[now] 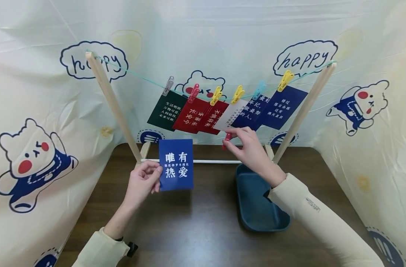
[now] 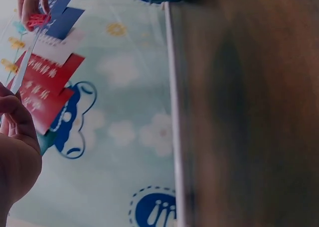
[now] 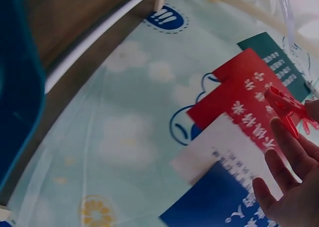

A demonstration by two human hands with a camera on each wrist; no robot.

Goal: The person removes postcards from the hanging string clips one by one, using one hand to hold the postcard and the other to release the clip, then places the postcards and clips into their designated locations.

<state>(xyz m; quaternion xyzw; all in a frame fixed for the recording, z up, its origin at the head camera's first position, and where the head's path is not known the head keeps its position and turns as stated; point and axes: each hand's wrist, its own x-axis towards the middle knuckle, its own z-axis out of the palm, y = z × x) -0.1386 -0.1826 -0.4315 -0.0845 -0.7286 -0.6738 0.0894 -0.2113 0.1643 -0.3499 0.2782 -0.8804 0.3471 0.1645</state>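
Note:
My left hand [image 1: 143, 178] pinches a blue card [image 1: 176, 183] with white characters by its left edge, upright below the line; the left wrist view shows this card nearly edge-on. My right hand [image 1: 248, 148] pinches a small red clothespin [image 3: 285, 106] in front of the hanging cards. Along a green string [image 1: 141, 76] hang a green card [image 1: 166, 113], two overlapping red cards [image 1: 187, 116], a white card [image 1: 227, 115] and two blue cards [image 1: 284, 107]. Grey, red, yellow and light blue clothespins hold them, such as the yellow clothespin [image 1: 285, 81] at the right.
Two wooden posts [image 1: 112, 105] carry the string, joined low down by a white rod [image 1: 216, 161]. A dark blue tray [image 1: 244, 218] stands on the brown table [image 1: 189, 237], under my right forearm. Patterned cloth [image 1: 249, 33] hangs behind and at both sides.

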